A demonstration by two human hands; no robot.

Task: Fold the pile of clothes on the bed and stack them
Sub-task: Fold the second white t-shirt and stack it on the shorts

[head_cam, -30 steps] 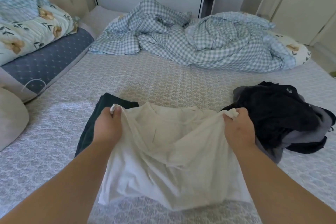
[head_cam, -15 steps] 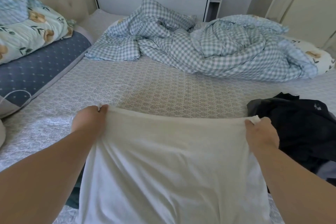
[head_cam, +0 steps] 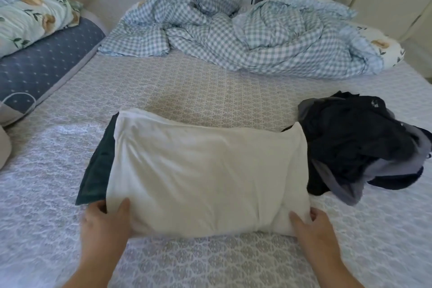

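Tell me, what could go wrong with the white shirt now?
The white shirt sits crooked over the dark green garment, so the stack may end up uneven. Its right edge lies against the messy dark pile, which might snag or get dragged along. The left hand and right hand hold only the near corners, so the fold might slip open if lifted.

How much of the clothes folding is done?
Done: one dark green garment lies flat on the bed. In hand: the white shirt on top of it, its near corners held by the left hand and right hand. Left: the dark crumpled pile on the right.
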